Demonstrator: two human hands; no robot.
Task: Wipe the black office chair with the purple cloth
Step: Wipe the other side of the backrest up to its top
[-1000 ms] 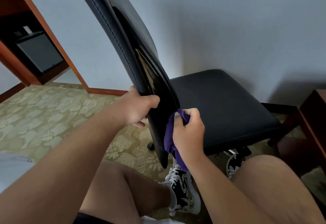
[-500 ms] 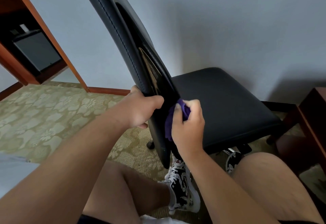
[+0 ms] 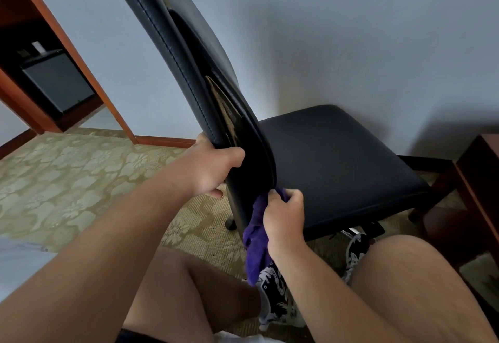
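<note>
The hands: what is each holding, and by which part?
The left hand grips the black office chair by the side edge of its backrest, low down. The right hand holds the purple cloth bunched near its upper end.

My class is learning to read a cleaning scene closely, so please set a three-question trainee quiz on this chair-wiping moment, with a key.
1. True or false: the left hand grips the lower part of the backrest of the black office chair.
2. Where is the purple cloth? A: in the left hand. B: in the right hand, at the backrest's lower end. C: draped over the top of the backrest.
3. Fill in: just below the hanging cloth, a black-and-white patterned ____ shows.

Key: 1 true. 2 B. 3 shoe.
</note>
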